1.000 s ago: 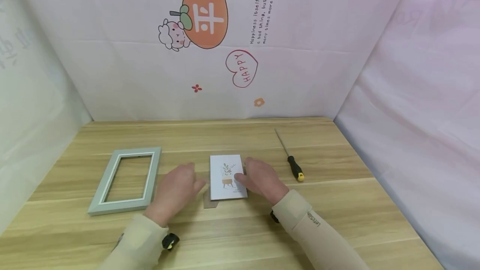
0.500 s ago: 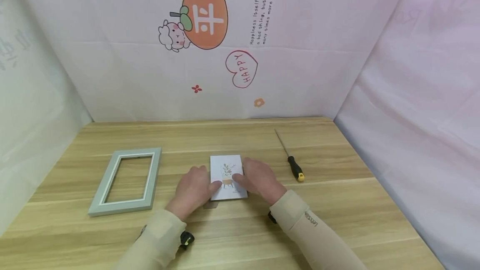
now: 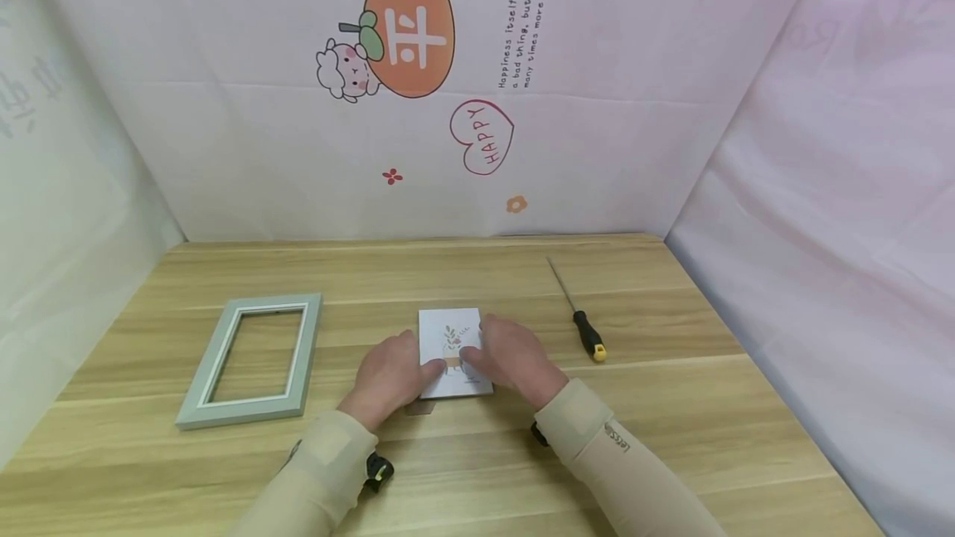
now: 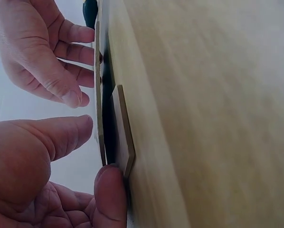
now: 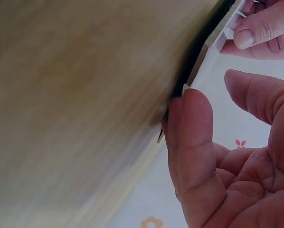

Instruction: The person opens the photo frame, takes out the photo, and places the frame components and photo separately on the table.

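In the head view a white picture card (image 3: 435, 325), printed with a potted plant, lies at mid-table. Under it is a thin board (image 4: 99, 118), its edge visible in the left wrist view. A small stand flap (image 4: 122, 133) juts from beneath that board. My left hand (image 3: 388, 378) grips the left edge, thumb over the card and fingers at the side. Opposite, my right hand (image 3: 518, 359) holds the right edge, its thumb on the print. The right wrist view has my right fingertips (image 5: 196, 109) at the board's edge.
An open grey-green picture frame (image 3: 302, 355) rests on the left of the wooden table (image 3: 477, 471). To the right lies a screwdriver (image 3: 588, 335) with a black and yellow handle. A printed cloth (image 3: 597, 139) hangs behind, with white cloth at both sides.
My left hand has come in from the left and taken hold of the card's left edge. My right thumb has slid slightly left over the print. The card stays in place.
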`<state>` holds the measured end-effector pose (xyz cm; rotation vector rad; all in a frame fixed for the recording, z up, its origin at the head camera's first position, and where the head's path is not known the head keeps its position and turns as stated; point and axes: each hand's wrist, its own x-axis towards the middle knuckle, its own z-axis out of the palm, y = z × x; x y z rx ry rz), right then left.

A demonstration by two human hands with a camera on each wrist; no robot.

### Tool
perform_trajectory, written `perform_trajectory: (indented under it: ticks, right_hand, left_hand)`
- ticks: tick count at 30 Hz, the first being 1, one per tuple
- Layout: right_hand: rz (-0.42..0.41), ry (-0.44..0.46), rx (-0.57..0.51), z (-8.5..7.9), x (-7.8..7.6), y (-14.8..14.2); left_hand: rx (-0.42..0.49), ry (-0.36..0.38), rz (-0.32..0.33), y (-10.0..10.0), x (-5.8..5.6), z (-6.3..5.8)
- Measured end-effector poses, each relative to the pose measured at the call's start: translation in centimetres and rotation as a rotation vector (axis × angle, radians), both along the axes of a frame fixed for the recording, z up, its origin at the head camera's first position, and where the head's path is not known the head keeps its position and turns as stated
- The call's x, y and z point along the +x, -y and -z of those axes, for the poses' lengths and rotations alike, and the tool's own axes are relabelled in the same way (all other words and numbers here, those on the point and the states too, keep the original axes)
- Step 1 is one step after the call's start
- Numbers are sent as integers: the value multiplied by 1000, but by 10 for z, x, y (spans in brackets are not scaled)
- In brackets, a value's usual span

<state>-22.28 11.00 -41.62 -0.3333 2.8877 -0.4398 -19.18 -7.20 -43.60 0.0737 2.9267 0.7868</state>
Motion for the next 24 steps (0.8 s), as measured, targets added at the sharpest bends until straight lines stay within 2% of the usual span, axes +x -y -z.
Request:
perform_trajectory:
  ticks: [6, 13, 24]
  right_hand:
    - [-2, -2, -6, 1, 0, -1]
    - [-11, -13, -15, 1, 0, -1]
    - [3, -8, -13, 2, 1, -1]
  left_hand:
    - [-6, 12, -17, -2, -2, 1]
    - [32, 24, -33, -3, -4, 2]
    - [93, 39, -14, -1, -5, 1]
